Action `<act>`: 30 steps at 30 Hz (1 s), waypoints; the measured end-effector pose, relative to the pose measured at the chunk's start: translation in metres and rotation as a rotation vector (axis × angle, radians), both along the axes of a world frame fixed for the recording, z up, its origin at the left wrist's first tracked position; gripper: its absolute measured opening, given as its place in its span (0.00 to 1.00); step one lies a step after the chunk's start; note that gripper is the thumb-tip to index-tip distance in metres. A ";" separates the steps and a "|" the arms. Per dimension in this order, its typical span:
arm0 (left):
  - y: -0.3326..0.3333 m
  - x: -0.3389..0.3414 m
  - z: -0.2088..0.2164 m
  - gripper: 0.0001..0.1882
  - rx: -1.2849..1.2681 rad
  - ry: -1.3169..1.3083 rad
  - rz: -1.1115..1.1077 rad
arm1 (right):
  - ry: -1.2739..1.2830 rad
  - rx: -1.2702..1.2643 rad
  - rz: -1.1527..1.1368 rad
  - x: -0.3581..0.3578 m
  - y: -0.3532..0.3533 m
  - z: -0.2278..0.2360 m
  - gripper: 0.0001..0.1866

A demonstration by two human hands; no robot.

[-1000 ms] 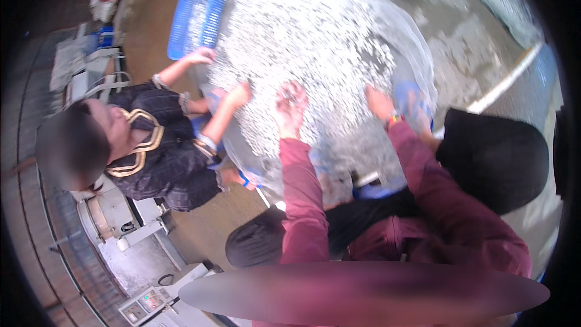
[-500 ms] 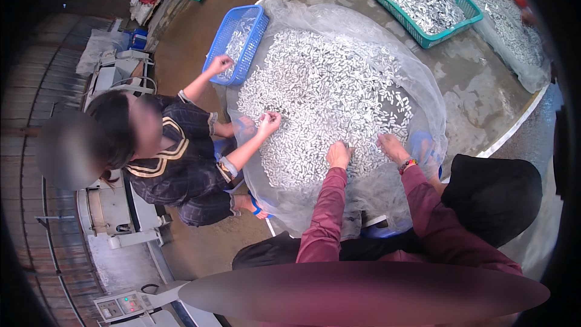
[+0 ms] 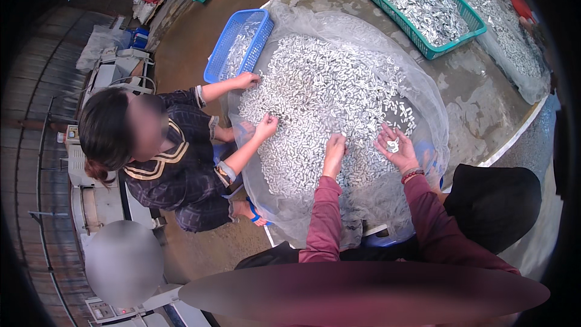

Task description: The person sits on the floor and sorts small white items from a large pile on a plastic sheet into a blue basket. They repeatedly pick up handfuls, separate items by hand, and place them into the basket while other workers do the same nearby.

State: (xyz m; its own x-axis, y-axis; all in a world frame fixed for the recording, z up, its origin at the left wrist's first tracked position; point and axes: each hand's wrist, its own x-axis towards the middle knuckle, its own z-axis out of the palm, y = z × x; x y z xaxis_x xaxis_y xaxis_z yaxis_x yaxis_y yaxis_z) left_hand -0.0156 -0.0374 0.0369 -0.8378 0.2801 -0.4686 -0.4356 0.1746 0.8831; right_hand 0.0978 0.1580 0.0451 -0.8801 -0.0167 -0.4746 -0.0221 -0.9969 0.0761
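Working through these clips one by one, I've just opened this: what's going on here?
Someone leans over a heap of small silvery pieces spread on a translucent sheet. Their right hand is palm up with a few pieces on it; the left hand is at the heap, its grip unclear. A co-worker on the left has both hands at the heap's edge. A blue basket and a green basket beyond hold similar pieces.

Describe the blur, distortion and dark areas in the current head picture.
Head view: the right hand and most silvery pieces look fairly clear; head view: the corrugated sheeting bends near the left rim, and the corners are black; head view: smeared patches hide the bottom middle and part of the co-worker.
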 end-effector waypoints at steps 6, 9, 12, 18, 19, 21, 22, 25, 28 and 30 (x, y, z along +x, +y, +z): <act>0.056 0.043 0.067 0.16 -0.573 0.639 -0.553 | -0.120 0.146 0.208 -0.004 -0.037 -0.040 0.22; 0.086 0.068 0.095 0.21 -0.611 0.837 -0.649 | 0.000 0.530 0.146 -0.002 -0.040 -0.061 0.16; 0.095 0.059 0.124 0.24 -0.498 1.047 -0.456 | -0.098 0.025 -0.025 -0.012 -0.012 -0.030 0.13; 0.051 0.027 0.155 0.24 -0.532 0.935 -0.292 | 0.343 0.086 -0.459 -0.104 0.153 0.141 0.27; 0.047 0.027 0.155 0.24 -0.541 0.934 -0.257 | 0.148 0.066 -0.498 -0.111 0.176 0.162 0.28; 0.046 0.030 0.152 0.24 -0.610 0.780 -0.297 | 0.013 0.184 -0.540 -0.112 0.192 0.177 0.30; 0.047 0.033 0.149 0.24 -0.665 0.638 -0.304 | 0.004 0.312 -0.549 -0.103 0.192 0.173 0.31; 0.047 0.036 0.137 0.20 -0.549 0.529 -0.387 | 0.124 0.536 -0.438 -0.070 0.170 0.129 0.26; 0.033 0.034 0.119 0.15 -0.630 0.716 -0.385 | -0.039 0.255 -0.280 -0.059 0.122 0.067 0.18; 0.021 0.028 0.102 0.12 -0.597 0.686 -0.372 | -0.149 0.151 -0.228 -0.048 0.087 0.033 0.15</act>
